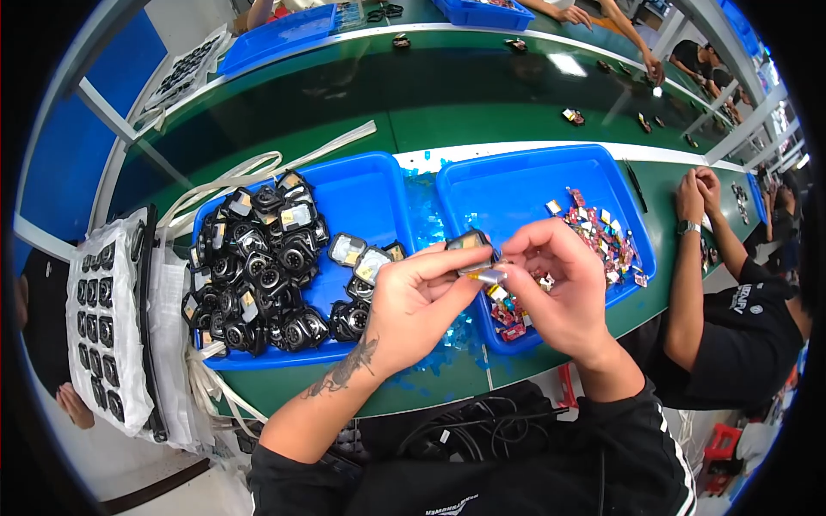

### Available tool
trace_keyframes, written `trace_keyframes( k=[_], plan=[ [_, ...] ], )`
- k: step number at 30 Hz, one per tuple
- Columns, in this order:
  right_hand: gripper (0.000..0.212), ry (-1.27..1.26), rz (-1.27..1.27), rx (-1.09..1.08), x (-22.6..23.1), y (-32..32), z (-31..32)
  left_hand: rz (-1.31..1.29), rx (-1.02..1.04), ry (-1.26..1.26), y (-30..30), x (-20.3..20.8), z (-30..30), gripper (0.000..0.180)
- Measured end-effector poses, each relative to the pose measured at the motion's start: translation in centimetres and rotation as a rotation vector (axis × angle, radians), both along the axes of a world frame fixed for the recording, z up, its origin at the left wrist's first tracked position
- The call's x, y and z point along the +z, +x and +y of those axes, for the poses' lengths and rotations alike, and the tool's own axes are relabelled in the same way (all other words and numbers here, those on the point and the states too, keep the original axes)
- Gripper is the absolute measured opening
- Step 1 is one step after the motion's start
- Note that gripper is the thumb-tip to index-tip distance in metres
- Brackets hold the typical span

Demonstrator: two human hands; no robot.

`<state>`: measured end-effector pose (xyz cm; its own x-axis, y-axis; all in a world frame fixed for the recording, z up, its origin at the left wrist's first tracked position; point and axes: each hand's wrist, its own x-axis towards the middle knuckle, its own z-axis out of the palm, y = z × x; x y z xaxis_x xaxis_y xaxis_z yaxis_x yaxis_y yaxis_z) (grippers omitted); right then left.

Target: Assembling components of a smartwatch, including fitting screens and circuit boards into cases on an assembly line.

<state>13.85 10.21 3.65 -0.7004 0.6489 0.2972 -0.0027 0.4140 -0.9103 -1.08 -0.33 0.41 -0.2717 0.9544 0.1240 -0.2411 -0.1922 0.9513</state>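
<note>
My left hand is closed on a small black watch case, which it holds up between thumb and fingers. My right hand meets it from the right, its thumb and forefinger pinched at the case's edge. Between the fingertips shows a small silver-and-yellow part; its exact kind is hard to make out. Beneath and left of my left hand, a blue tray carries a heap of black watch cases. Under my right hand, a second blue tray holds many small red, white and silver components.
A black pen-like tool lies right of the second tray. White straps lie along the left tray. At far left stands a padded white tray of watch cases. Beyond runs a dark green belt with scattered parts. A co-worker sits at right.
</note>
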Motion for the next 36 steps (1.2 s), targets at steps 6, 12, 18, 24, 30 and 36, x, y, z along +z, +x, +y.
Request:
trace_keyframes(
  k=[6,12,18,24,30,36],
  plan=[
    [0.022,0.017,0.072,-0.118,-1.7,-0.9,-0.4,-0.069,0.006,0.023,0.2,0.4,0.1,0.038],
    [0.028,0.167,0.041,-0.146,-1.4,-1.4,-0.9,-0.096,0.058,0.107,0.8,0.4,0.0,0.053],
    [0.038,-0.030,0.025,-0.011,-1.2,-1.2,-0.6,-0.097,0.124,0.054,1.2,0.4,-0.1,0.057],
    [0.037,0.038,-0.093,0.016,-0.8,-2.4,-0.1,-0.094,0.176,0.037,0.8,-0.1,-0.2,0.053],
    [0.041,-0.074,-0.186,0.129,1.3,-8.5,9.0,0.525,0.608,0.233,2.0,-0.9,0.1,0.063],
    [0.043,-0.100,-0.468,-0.144,-5.3,-15.3,20.3,1.244,0.449,0.843,3.3,-1.0,-1.0,0.047]
  ],
)
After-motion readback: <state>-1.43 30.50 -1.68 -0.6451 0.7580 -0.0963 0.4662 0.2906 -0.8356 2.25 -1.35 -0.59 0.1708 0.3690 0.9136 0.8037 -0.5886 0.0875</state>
